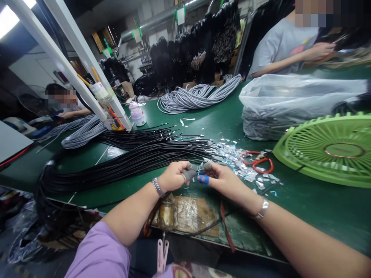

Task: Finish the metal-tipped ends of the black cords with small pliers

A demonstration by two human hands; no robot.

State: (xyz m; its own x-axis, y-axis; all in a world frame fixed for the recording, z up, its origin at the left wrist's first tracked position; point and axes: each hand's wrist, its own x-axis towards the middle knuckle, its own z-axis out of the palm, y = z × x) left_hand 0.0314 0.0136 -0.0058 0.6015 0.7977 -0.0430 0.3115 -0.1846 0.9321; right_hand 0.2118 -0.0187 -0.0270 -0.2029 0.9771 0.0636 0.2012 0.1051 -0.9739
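My left hand [174, 177] and my right hand [222, 178] meet over the green table [304, 200], both pinching the end of one thin black cable [198, 170] between taped fingertips. That cable belongs to a thick bundle of black cables [121, 164] that runs left from my hands and loops off the table edge. A litter of small silver and blue foil scraps [234, 156] lies just beyond my right hand.
Red-handled scissors [259, 162] lie by the scraps. A green fan grille [330, 148] lies flat at right, behind it a clear plastic bag [295, 102]. Grey cable bundles [197, 96] lie farther back. A small bottle [137, 114] stands by white posts. Other people work across the table.
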